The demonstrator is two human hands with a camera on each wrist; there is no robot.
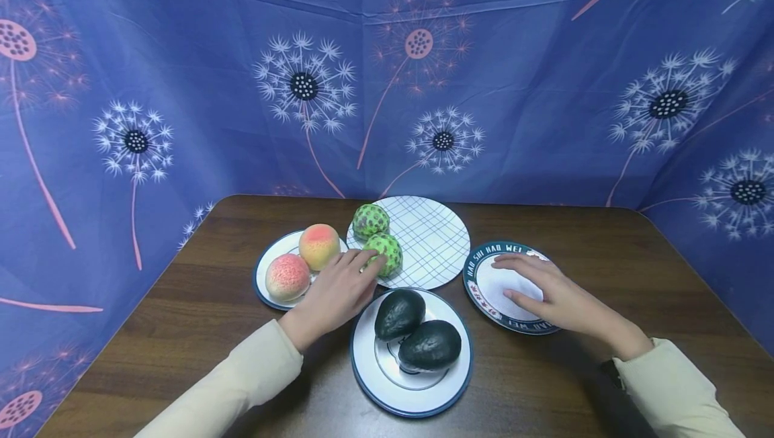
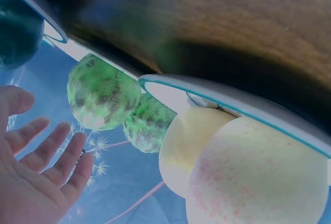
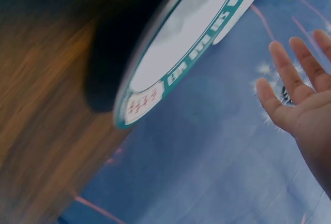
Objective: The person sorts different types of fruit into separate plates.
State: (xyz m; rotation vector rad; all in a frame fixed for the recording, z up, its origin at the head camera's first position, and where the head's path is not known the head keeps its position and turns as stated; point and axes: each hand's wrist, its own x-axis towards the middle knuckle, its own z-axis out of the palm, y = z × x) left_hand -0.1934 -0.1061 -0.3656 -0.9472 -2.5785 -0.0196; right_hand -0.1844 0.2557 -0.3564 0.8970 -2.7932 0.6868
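My left hand point(image 1: 338, 290) hovers beside the nearer green custard apple point(image 1: 384, 254), its fingers apart and lightly bent. In the left wrist view a gap shows between the fingers point(image 2: 72, 154) and that fruit. A second custard apple point(image 1: 370, 221) lies behind it on the white checked plate point(image 1: 432, 240). Over the green-rimmed plate point(image 1: 498, 290) on the right hangs my right hand point(image 1: 556, 293), fingers spread, holding nothing. The right wrist view shows this hand point(image 3: 305, 94) apart from the plate.
Two peaches point(image 1: 287, 277) sit on a small blue-rimmed plate point(image 1: 262, 283) at the left. Nearest me, a white plate point(image 1: 417, 398) bears two dark avocados point(image 1: 431, 345). The brown wooden table point(image 1: 611, 256) ends against a blue dandelion-print cloth point(image 1: 532, 156).
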